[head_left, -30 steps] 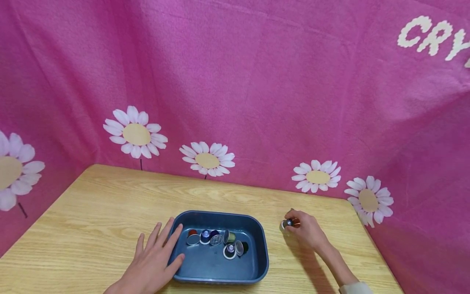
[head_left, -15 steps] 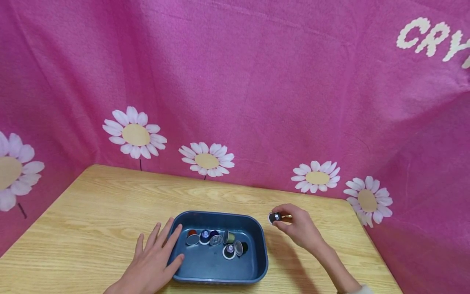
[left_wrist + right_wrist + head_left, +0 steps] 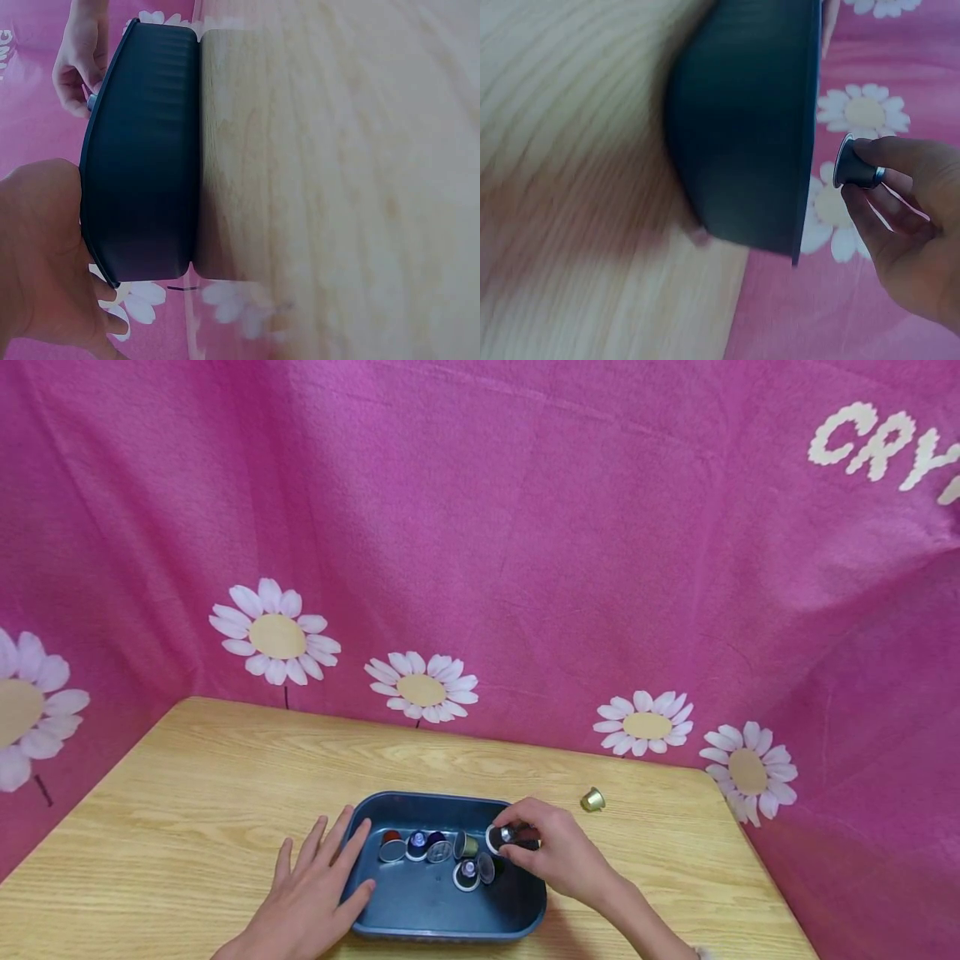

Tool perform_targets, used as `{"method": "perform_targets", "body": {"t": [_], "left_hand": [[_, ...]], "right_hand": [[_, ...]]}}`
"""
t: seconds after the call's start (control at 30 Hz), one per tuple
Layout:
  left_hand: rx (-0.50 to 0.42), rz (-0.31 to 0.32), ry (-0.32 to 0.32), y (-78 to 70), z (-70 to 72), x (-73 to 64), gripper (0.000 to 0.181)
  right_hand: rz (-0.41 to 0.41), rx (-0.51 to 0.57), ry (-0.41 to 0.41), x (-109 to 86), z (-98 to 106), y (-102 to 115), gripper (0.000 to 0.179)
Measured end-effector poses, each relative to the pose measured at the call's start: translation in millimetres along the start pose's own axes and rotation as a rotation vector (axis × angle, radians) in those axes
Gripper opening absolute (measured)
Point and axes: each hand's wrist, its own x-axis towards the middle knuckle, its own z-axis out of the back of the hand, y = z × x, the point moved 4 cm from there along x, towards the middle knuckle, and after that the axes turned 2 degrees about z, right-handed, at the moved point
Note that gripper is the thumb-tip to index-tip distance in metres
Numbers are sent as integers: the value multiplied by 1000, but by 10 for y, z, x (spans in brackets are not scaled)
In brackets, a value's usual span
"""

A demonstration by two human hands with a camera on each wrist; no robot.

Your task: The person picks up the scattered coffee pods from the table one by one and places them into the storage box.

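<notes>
Between thumb and fingers, my right hand [image 3: 558,852] pinches a dark coffee capsule [image 3: 857,165], held over the right side of a dark blue tray [image 3: 442,933]. The capsule's pale rim faces left in the head view. My left hand [image 3: 307,889] rests with spread, straight fingers on the tray's left rim. Inside the tray lie several capsules: a red one [image 3: 392,847], a blue one [image 3: 417,844], a purple one [image 3: 438,847], a green one [image 3: 467,846], a black one standing on its rim [image 3: 467,874] and another dark one [image 3: 487,867] tipped over.
A gold capsule [image 3: 592,800] lies on the wooden table [image 3: 247,777] to the right of the tray, behind my right hand. A pink cloth [image 3: 525,568] with printed daisies hangs behind the table and along both sides.
My right hand has lifted the dark capsule off the table and carried it left over the tray. The gold capsule now shows fully on the table. My left hand has stayed put.
</notes>
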Motion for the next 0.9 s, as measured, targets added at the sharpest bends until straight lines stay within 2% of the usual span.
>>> {"method": "perform_targets", "body": {"t": [0.2, 0.47, 0.73, 0.9], "left_hand": [[-1, 4, 3, 5, 4, -10, 72], [-5, 13, 2, 2, -1, -11, 73], [-10, 7, -7, -9, -1, -12, 73], [-11, 4, -8, -5, 3, -13, 72]], "right_hand": [[19, -58, 62, 94, -166, 99, 23], [44, -49, 130, 196, -347, 165, 22], [67, -141, 157, 256, -514, 121, 21], [44, -174, 199, 296, -583, 101, 22]]}}
